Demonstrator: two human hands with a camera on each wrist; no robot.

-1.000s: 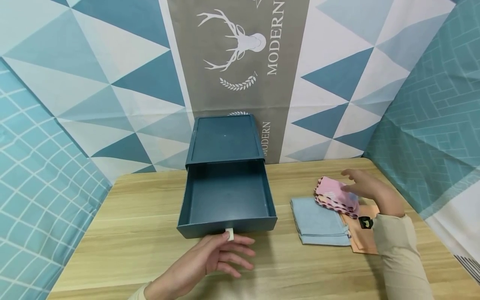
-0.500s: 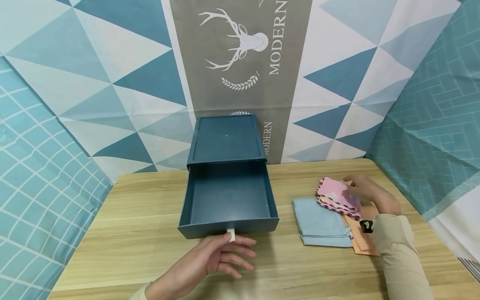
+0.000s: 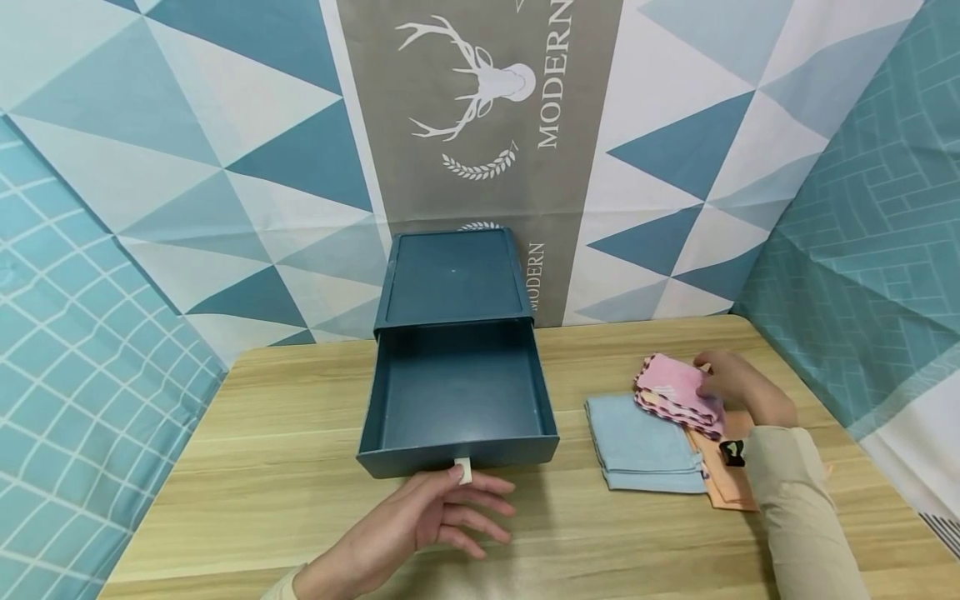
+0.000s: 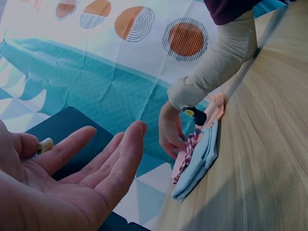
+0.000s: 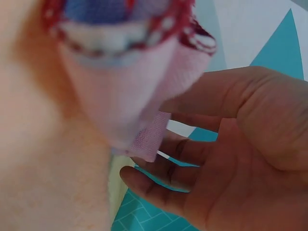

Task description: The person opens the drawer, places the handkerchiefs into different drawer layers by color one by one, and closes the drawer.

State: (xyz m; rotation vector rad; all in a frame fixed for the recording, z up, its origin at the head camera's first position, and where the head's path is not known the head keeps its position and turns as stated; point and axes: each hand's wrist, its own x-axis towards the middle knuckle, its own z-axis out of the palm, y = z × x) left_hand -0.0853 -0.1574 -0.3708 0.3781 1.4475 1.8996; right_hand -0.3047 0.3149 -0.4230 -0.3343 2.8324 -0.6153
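A dark teal drawer box (image 3: 450, 279) stands at the back of the wooden table (image 3: 262, 500), and its drawer (image 3: 459, 400) is pulled out and empty. My left hand (image 3: 442, 517) lies palm up in front of it with fingers straight, its thumb tip touching the white pull tab (image 3: 462, 470); the left wrist view shows the tab (image 4: 44, 144) beside the hand (image 4: 86, 168). My right hand (image 3: 738, 387) curls round the far edge of a folded pink cloth (image 3: 678, 392), thumb on top. In the right wrist view the pink cloth (image 5: 120, 96) sits between the thumb and fingers (image 5: 159, 185).
The pink cloth rests on a folded orange cloth (image 3: 727, 487), with a folded light blue cloth (image 3: 641, 442) to its left. Patterned fabric walls (image 3: 112, 333) close in the table on the left, back and right.
My right hand has come down and drawn in onto the pink cloth, thumb now on its top. The left hand and the drawer have stayed put.
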